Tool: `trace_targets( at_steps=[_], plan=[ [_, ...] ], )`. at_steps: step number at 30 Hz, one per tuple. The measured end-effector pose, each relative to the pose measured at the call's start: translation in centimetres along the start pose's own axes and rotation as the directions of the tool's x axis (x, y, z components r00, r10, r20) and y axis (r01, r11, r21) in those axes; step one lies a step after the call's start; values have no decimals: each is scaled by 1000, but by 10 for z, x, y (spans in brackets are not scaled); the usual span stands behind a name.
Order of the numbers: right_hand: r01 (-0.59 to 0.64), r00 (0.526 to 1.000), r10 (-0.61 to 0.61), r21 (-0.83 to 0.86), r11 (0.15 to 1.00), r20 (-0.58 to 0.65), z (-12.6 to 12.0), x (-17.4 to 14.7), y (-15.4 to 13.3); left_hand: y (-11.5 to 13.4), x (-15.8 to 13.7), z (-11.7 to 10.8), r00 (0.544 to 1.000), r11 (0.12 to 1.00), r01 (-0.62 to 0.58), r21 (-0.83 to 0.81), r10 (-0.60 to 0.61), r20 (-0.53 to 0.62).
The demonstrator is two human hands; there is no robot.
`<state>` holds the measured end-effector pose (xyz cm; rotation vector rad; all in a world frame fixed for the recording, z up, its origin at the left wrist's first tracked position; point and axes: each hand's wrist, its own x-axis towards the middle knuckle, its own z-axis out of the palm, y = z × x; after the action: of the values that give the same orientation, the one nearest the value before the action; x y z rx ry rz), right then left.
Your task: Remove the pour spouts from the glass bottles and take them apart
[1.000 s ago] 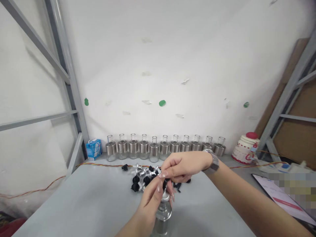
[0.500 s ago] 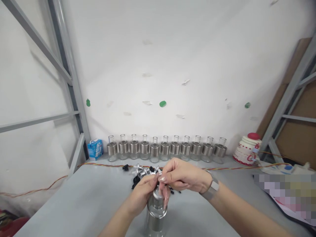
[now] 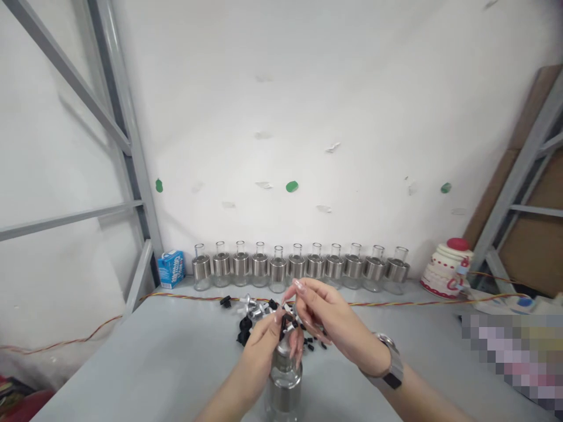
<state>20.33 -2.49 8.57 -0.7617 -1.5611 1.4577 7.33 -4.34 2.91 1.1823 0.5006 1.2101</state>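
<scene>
A clear glass bottle with a brushed-metal band (image 3: 285,395) stands upright at the near middle of the table. On its mouth sits a silver pourer top (image 3: 284,347) with a small black tip (image 3: 288,319). My left hand (image 3: 261,343) is closed around this top, fingers wrapped behind it and thumb near the tip. Just above and to the right, my right hand (image 3: 328,310) has its thumb and fingers apart, close to the tip; I see nothing in it. Behind the hands lies a pile of silver and black pourer parts (image 3: 248,303), partly hidden.
Several similar bottles (image 3: 278,271) stand in a row along the wall. A blue carton (image 3: 171,269) is at their left, a white jar with a red lid (image 3: 447,269) at their right. A twisted cable (image 3: 189,295) crosses the table; small black caps (image 3: 310,346) lie near my right hand.
My right hand's thumb and fingers have come apart and lifted off the pourer top, uncovering the black tip. My left hand keeps its grip. The view has shifted slightly.
</scene>
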Motion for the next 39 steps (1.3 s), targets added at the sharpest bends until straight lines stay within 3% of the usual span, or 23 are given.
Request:
trace_targets(
  at_steps=[3, 5, 9, 12, 16, 19, 24, 27, 35, 39],
  plan=[
    [61, 995, -75, -181, 982, -70, 6, -7, -4, 1, -3, 4, 997, 994, -38, 104, 45, -69],
    [101, 987, -140, -378, 920, -78, 7, -10, -8, 2, -4, 6, 991, 986, -47, 162, 66, -114],
    [102, 985, -173, -781, 617, -8, 9, -13, -20, -3, -5, 7, 956, 949, -108, 298, 181, -229],
    [88, 985, -171, -918, 387, 22, 13, -11, -28, -7, -4, 8, 928, 927, -107, 359, 223, -298],
    [129, 986, -136, -956, 264, 96, 18, -9, -29, -9, -5, 9, 901, 921, -75, 383, 227, -370],
    [145, 987, -111, -943, 300, 116, 17, -8, -26, -8, -7, 9, 901, 929, -45, 367, 196, -386],
    [96, 993, -11, -780, 619, 114, 6, -6, -22, -7, -10, 12, 924, 920, -83, 384, 216, -316],
    [73, 992, 16, -675, 734, 124, 0, -5, -21, -4, -11, 16, 937, 896, -140, 422, 258, -237],
    [12, 992, 76, -669, 743, 102, -10, -13, -23, -1, -10, 16, 957, 855, -160, 493, 257, -134],
    [40, 988, 75, -687, 726, 137, -15, -15, -30, -1, -10, 14, 968, 826, -154, 542, 236, -84]
  ],
)
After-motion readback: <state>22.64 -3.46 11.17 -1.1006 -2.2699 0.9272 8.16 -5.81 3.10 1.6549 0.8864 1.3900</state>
